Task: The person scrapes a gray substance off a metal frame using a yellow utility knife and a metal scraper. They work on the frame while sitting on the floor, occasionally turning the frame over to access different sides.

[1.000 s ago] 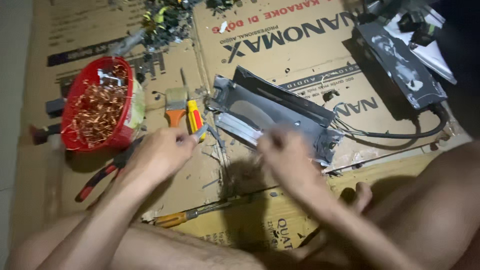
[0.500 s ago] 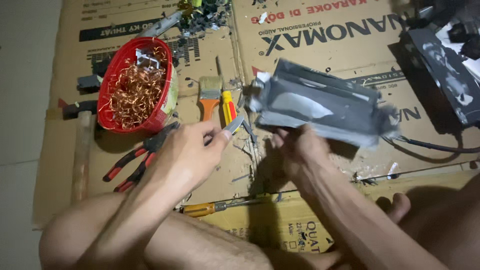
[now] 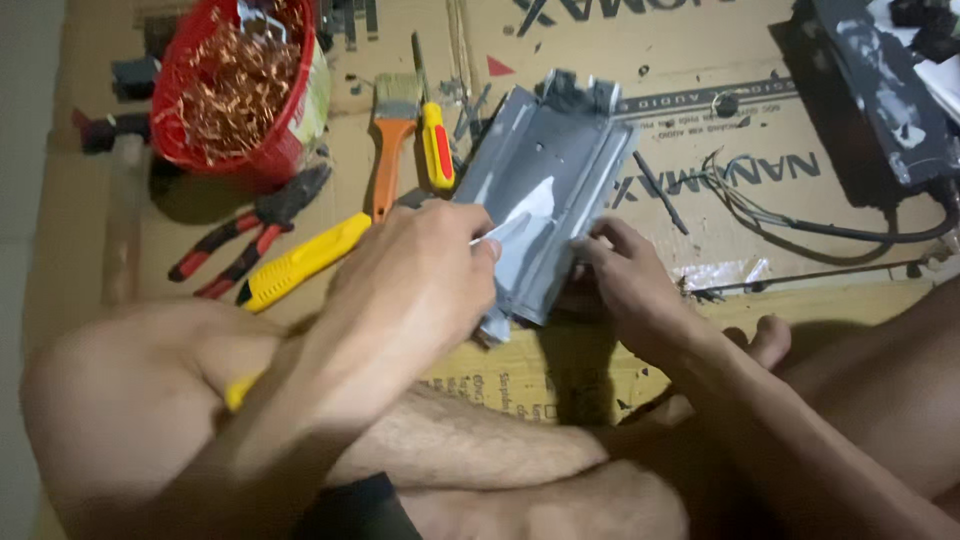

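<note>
Nearest the camera are the person's bare legs, folded on the cardboard (image 3: 820, 130) that covers the floor. Above the knees, both hands meet on a grey metal panel (image 3: 560, 170), a bent sheet with folded edges that lies tilted, its near end raised off the cardboard and its far end pointing away.

The left hand (image 3: 420, 285) is clenched around the panel's near left edge, the fingers curled over it; a thin pale strip (image 3: 505, 230) shows at the fingertips, lying on the panel's face, but whether it is tape or a tool I cannot tell. The right hand (image 3: 625, 275) grips the near right edge, thumb on top and fingers tucked beneath.

Just left of the left hand lies a yellow knife (image 3: 300, 262), slanted, and beyond that a pair of red-handled pliers (image 3: 245, 235), jaws pointing toward the panel. Farther out, close beside the panel's left edge, lie a screwdriver (image 3: 437, 145) with a yellow and red handle and, next to it, a brush (image 3: 390, 130) with an orange handle, bristles away from the person.

To the right of the panel, thin wires (image 3: 740, 195) trail across the cardboard and join a dark cable (image 3: 880, 232) that curves toward a black box (image 3: 880, 90) at the far right corner.

At the far left stands a red bowl (image 3: 235, 155) heaped with copper wire scraps (image 3: 235, 80).
</note>
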